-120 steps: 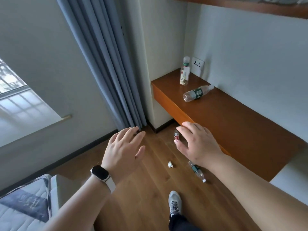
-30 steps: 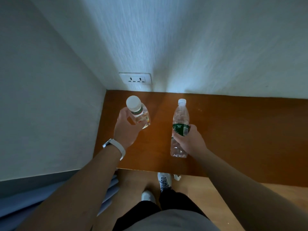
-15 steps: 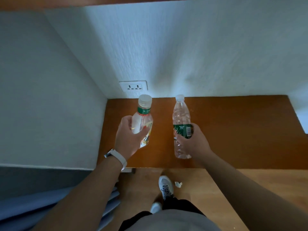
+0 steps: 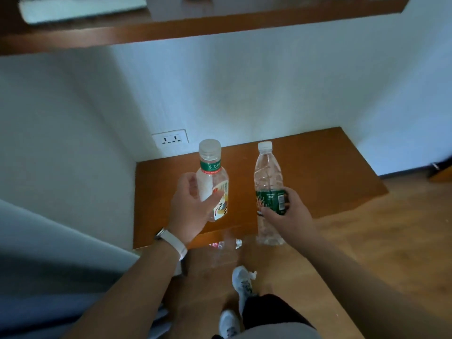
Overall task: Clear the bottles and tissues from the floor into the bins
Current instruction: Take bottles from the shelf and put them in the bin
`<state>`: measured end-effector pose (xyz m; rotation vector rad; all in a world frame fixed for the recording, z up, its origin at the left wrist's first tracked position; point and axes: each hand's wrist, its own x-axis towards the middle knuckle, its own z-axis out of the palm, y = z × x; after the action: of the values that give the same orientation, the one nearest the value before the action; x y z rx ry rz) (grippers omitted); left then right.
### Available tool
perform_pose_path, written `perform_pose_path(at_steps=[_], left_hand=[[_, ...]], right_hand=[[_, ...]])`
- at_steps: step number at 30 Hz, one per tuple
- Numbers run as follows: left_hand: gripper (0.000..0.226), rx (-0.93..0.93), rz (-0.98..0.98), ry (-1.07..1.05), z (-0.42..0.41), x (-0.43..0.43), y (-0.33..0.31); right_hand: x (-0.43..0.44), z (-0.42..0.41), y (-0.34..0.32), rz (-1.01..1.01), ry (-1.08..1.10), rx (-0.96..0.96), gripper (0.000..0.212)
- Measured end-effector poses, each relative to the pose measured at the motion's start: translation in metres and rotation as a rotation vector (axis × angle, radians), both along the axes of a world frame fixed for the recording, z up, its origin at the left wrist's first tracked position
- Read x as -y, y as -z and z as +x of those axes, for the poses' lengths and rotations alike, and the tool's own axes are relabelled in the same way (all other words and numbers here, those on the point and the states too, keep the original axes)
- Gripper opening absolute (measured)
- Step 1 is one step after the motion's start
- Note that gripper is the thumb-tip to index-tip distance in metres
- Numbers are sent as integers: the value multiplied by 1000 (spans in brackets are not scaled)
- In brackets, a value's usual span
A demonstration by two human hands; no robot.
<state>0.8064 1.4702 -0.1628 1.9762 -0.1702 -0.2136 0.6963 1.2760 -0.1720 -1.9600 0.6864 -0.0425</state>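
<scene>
Fingers of the left hand [image 4: 193,211] wrap a short bottle [image 4: 213,177], while the right hand [image 4: 288,214] clamps a tall bottle [image 4: 267,182] at its green label, both upright above a wooden desk [image 4: 330,172]. On the floor [image 4: 379,241] below, a third bottle [image 4: 226,244] lies by the desk's edge, and a tissue [image 4: 252,274] touches a white shoe [image 4: 242,281].

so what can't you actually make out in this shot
Head view only:
- No bins in frame.
- Clear red-labelled bottle on the floor: blurred, its shape unclear.
- Crumpled white tissue: small, beside the white shoe.
- Items on the upper wooden shelf: cut off by the top edge, smeared.
</scene>
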Motion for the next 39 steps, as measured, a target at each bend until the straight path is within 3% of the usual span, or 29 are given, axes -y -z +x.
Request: perform_pose_path(at_steps=[14,30,39], left_hand=[[50,18,-82,305,-88,138,-27],[53,112,-138,759,-272,453,-50],[48,124,-141,995,-365,558,-55]], right_hand=[[95,-142,-22,-68,279,116,60],[331,-378,-38,-59,709,190,62],[396,-479,-42,-17,942,257,63]])
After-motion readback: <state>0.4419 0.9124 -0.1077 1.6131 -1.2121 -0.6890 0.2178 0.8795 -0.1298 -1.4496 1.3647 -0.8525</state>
